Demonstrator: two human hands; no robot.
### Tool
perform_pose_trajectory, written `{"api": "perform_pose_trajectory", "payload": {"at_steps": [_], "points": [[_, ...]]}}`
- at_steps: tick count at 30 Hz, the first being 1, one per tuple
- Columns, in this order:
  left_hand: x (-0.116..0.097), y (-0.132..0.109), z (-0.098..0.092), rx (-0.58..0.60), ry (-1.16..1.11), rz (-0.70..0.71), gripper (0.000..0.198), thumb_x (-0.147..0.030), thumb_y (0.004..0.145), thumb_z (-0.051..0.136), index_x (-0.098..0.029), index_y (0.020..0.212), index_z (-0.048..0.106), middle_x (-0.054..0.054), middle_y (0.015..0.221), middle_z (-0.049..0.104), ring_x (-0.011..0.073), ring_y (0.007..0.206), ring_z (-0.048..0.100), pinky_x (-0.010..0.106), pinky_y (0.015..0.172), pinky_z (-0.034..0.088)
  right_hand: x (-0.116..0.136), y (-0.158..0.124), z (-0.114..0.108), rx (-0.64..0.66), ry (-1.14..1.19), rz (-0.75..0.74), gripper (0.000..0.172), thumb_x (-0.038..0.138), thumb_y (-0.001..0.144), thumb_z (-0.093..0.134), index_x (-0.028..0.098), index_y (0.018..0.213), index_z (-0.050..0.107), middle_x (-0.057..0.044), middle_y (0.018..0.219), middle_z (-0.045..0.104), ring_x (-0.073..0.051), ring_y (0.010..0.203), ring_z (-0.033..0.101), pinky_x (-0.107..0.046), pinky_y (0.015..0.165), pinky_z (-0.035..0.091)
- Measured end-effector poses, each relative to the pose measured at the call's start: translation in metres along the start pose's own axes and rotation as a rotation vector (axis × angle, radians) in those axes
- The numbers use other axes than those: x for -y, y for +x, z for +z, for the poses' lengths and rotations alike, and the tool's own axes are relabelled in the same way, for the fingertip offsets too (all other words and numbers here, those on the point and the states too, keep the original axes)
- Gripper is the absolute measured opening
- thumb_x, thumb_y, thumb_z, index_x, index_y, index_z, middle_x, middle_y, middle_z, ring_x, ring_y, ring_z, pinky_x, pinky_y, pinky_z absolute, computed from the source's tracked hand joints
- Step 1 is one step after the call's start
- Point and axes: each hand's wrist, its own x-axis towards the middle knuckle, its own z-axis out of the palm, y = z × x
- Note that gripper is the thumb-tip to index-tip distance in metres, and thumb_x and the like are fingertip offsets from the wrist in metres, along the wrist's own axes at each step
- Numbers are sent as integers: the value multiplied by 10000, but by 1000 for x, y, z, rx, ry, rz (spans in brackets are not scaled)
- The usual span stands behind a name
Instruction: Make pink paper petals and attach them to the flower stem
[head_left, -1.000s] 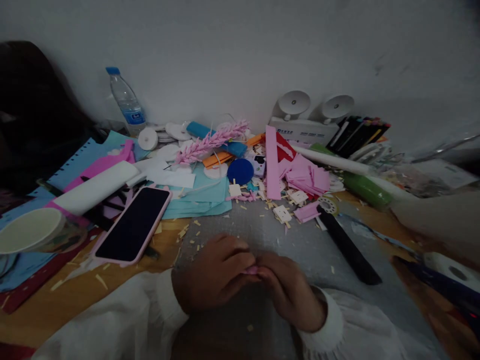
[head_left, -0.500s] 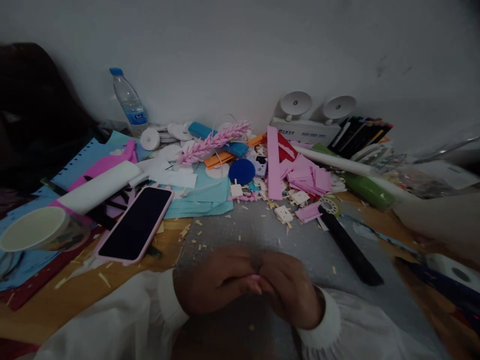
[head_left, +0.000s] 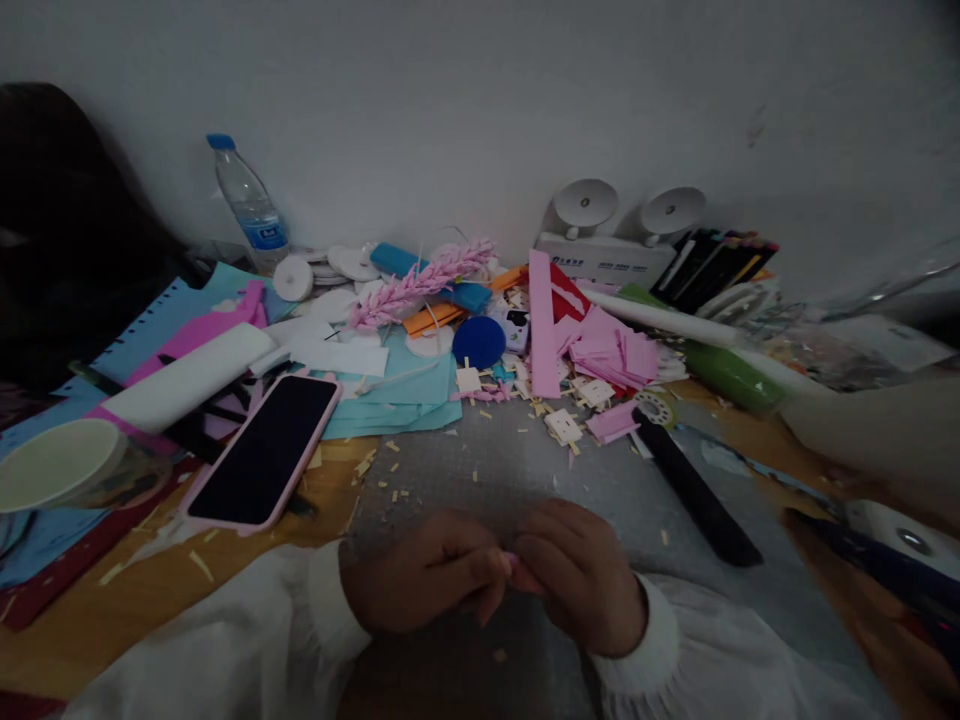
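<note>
1. Clock centred on the hands, 12 toward the wall. Left hand (head_left: 424,578): fingers curled, thumb and index pinching a small pink piece (head_left: 513,560).
2. Right hand (head_left: 581,580): fingers bent over, pinching the same pink piece from the 3 o'clock side.
3. Pink piece: between the two sets of fingertips, above the mat. Only a sliver shows, rest hidden; can't tell long axis or which way it points.
4. White sleeves come in from 8 (head_left: 225,650) and 4 o'clock (head_left: 697,640).
5. Grey mat (head_left: 540,470) under the hands, yellowish scraps on it, mostly toward 11 and 12.
6. Wooden worktop (head_left: 112,625) around the mat; scraps here too.
7. Phone (head_left: 262,455) at 10, pink case, screen dark. Cup (head_left: 64,465) at 9.
8. Black tool (head_left: 697,490) between 2 and 3, long axis slanting from 10 to 4.
9. Teal sheets (head_left: 409,408) at 11; blue disc (head_left: 479,343) and upright-looking pink strip (head_left: 544,325) at 12, strip's long axis 12 to 6; pink paper pieces (head_left: 611,350) at 1.
10. Back edge: bottle (head_left: 255,210) at 11, pens (head_left: 712,270) at 1.
11. Room dim; pale plain wall (head_left: 420,120) behind, few smudges toward 1.
</note>
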Motion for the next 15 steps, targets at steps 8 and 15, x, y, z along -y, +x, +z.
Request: {"api": "perform_pose_trajectory", "payload": {"at_steps": [8,15], "points": [[1,0,-3,-42,44,-57,587,-503,950,329,-143,547,558,-32,480,440,83,472,435,202,508,349,-1,5,-3,-3,15,25,440,309,1015,313,167,684,567,-47,609,612,-167,574,494,-290,528,370],[-3,3,-4,-147,157,-2,568,-491,949,335,-153,540,537,-30,520,460,93,523,457,207,574,380,-3,4,-1,-20,187,94,243,247,1004,371,164,876,560,-68,758,643,-172,685,542,-278,617,465]]}}
